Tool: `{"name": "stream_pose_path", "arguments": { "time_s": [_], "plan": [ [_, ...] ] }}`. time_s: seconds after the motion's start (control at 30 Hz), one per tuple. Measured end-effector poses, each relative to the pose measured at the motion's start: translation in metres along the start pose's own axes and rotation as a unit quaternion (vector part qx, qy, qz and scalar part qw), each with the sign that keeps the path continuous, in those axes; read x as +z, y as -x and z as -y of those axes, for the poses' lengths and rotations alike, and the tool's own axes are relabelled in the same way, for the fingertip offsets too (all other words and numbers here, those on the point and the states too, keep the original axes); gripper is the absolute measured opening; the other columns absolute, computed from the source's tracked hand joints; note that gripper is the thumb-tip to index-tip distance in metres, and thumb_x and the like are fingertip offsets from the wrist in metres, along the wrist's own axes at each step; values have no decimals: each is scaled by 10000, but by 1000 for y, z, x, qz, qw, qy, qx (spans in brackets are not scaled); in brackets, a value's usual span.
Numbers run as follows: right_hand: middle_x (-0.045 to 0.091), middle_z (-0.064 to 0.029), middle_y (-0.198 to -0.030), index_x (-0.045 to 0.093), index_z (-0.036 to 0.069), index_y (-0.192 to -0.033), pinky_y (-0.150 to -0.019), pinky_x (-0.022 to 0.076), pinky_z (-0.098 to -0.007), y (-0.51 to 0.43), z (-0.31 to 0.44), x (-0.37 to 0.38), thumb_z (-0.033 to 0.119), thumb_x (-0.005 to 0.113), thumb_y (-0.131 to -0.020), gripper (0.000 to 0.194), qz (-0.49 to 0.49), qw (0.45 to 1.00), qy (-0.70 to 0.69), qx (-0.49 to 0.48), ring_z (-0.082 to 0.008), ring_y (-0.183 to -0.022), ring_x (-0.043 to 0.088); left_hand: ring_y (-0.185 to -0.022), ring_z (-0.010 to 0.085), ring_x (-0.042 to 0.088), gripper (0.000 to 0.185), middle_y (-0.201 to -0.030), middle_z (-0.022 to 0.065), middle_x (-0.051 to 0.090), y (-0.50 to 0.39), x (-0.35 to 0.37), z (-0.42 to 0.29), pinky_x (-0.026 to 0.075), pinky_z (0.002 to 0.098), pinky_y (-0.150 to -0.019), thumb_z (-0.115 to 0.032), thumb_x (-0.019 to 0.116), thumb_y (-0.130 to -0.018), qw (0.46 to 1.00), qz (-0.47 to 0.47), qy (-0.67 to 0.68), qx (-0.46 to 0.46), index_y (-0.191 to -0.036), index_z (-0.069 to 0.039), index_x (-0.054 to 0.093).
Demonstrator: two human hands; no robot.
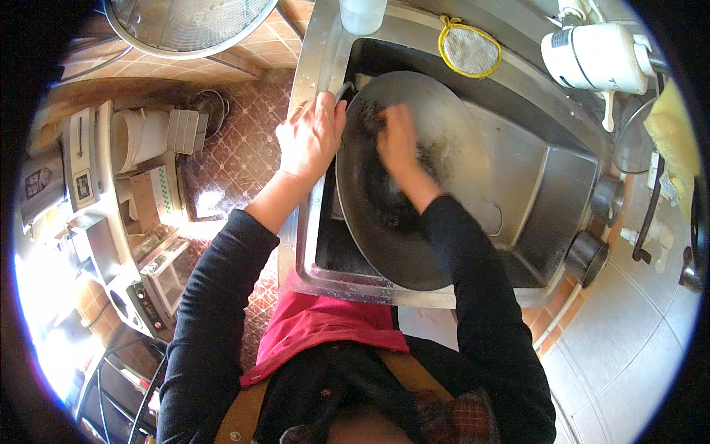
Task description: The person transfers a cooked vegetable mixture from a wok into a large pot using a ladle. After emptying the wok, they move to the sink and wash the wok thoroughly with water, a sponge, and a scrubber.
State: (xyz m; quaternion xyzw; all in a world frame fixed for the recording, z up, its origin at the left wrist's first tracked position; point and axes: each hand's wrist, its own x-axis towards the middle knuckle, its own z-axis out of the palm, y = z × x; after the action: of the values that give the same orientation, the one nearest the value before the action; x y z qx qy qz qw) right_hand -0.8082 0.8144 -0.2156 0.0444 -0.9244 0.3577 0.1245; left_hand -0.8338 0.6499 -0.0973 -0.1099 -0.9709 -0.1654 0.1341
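A large dark metal wok rests tilted in a stainless steel sink, its rim overhanging the basin's left and front parts. My left hand grips the wok's loop handle at the left rim. Inside the wok, my right hand is blurred, with its fingers curled against the inner wall. A dark, rough patch shows by its fingertips; whether that is a scourer or residue on the metal cannot be told. Blackened and brownish marks cover part of the wok's inside.
Behind the basin lies a yellow-edged scrubbing pad, near a translucent plastic cup. A white tap-mounted unit juts in from the right. Small metal pots hang beside the sink. A large mesh sieve stands at upper left.
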Motion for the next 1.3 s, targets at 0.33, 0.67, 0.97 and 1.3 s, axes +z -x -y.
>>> {"name": "stream_pose_path", "arguments": {
  "time_s": [0.33,0.67,0.97,1.3],
  "plan": [
    [609,-134,-965,584,39,-1010,-783,458,-378,-17,-165,-14,85,695,-768,270,-146,949,41,275,-303,-873,577,-591,233,587,221,-607,61,520,0,1,0,468,344,-488,-205,613,-853,999,-24,-1,36,-740,-105,453],
    [540,-30,-883,536,38,-923,-813,432,-292,78,37,-71,-90,630,-679,291,361,854,-358,109,-139,-900,525,-613,267,594,229,-650,86,568,3,3,0,458,375,-504,-234,602,-866,1000,-15,15,9,-740,-100,468],
    [581,-123,-975,572,41,-1021,-816,463,-359,58,-151,-115,-104,486,-791,285,77,991,67,89,-302,-972,568,-602,251,601,235,-617,57,565,5,8,4,469,363,-497,-250,604,-859,998,-44,-10,41,-722,-118,466],
    [563,-67,-982,511,86,-1153,-809,441,-316,48,21,-35,182,669,-837,366,224,798,-425,365,-166,-938,519,-625,284,612,250,-660,90,594,4,10,5,464,393,-513,-305,559,-894,999,-39,-16,34,-759,-109,483]
  ]
}}
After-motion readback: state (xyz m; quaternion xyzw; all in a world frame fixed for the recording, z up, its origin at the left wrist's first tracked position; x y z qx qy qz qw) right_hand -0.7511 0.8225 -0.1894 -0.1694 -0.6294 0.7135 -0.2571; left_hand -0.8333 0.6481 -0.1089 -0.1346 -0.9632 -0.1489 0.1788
